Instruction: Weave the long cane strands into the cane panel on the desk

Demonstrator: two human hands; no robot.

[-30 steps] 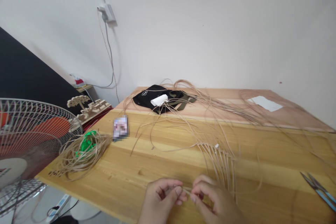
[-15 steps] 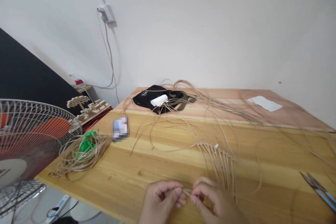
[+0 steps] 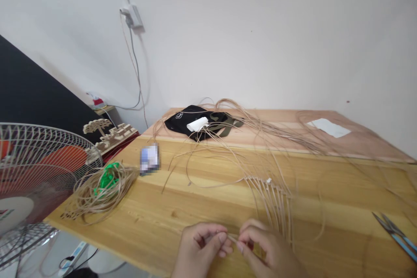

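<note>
Close to the table's front edge, my left hand (image 3: 206, 245) pinches one end of a thin tan cane strand (image 3: 233, 239) between thumb and forefinger. My right hand (image 3: 262, 247) grips the same strand a short way to the right, so a small length shows between the two hands. Just beyond my right hand lies a woven row of cane strands (image 3: 267, 184), with their ends fanning toward me and partly hidden by that hand. Long loose strands (image 3: 228, 150) run from this weave toward the back of the table.
A cane coil with a green tie (image 3: 109, 178) lies at the left, near a fan (image 3: 48, 169). Scissors with blue handles (image 3: 399, 234) rest at the right. A black cloth bag (image 3: 182, 119), white paper (image 3: 330, 127) and a blurred packet (image 3: 150, 159) are farther back.
</note>
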